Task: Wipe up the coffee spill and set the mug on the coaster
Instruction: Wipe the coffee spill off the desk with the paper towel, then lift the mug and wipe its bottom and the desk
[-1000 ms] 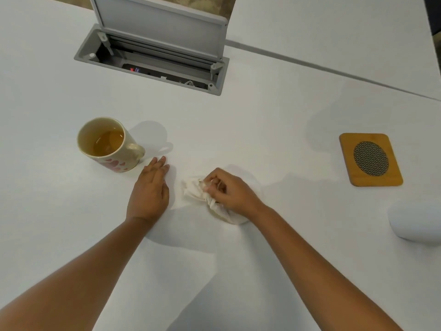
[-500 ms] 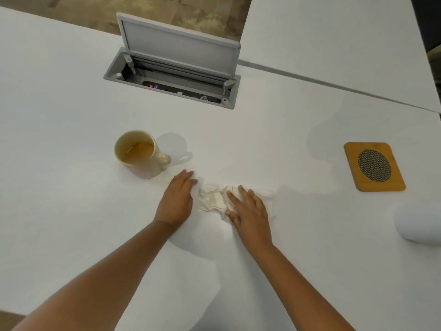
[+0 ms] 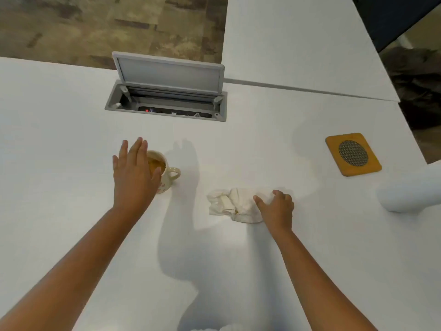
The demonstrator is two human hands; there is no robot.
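Note:
A cream mug (image 3: 167,174) holding brownish liquid stands on the white table (image 3: 71,130), handle pointing right. My left hand (image 3: 133,173) hovers over the mug's left side with fingers spread, covering part of the rim and holding nothing. A crumpled white paper towel (image 3: 232,204) with faint yellow stains lies in the middle of the table. My right hand (image 3: 276,207) rests on the towel's right end, fingers curled onto it. A square wooden coaster (image 3: 333,145) with a dark round mesh centre lies far right. No spill is visible.
An open grey cable box (image 3: 167,101) with a raised lid is sunk into the table behind the mug. A white cylinder (image 3: 405,194) lies at the right edge, in front of the coaster. A seam joins a second table behind. The floor shows beyond the table's edges.
My left hand lifted off the table and moved up over the mug. My right hand slid to the towel's right end and curled its fingers. The camera tilted up.

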